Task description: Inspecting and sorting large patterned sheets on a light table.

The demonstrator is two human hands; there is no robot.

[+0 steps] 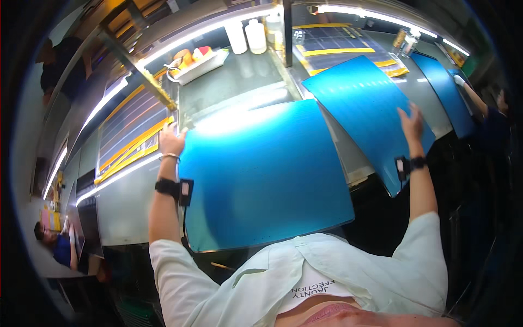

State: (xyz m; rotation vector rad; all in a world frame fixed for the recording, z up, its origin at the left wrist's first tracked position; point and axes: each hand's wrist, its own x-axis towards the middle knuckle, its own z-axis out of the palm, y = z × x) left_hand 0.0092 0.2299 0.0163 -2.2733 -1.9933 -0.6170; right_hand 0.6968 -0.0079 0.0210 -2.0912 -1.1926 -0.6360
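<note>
While a blue sheet (267, 174) lies on the grey worktable (229, 90) just in front of the person's shirt (234, 280), the left hand (172, 140) is at its upper left corner, thumb parted from the fingers (whether it grips the edge cannot be told); the right hand (412, 124), spread wide and with nothing visibly grasped, is at the right edge of a second blue sheet (354, 103), which lies slanted alongside; a white tray (207, 67) sits farther back, near white bottles (236, 37).
</note>
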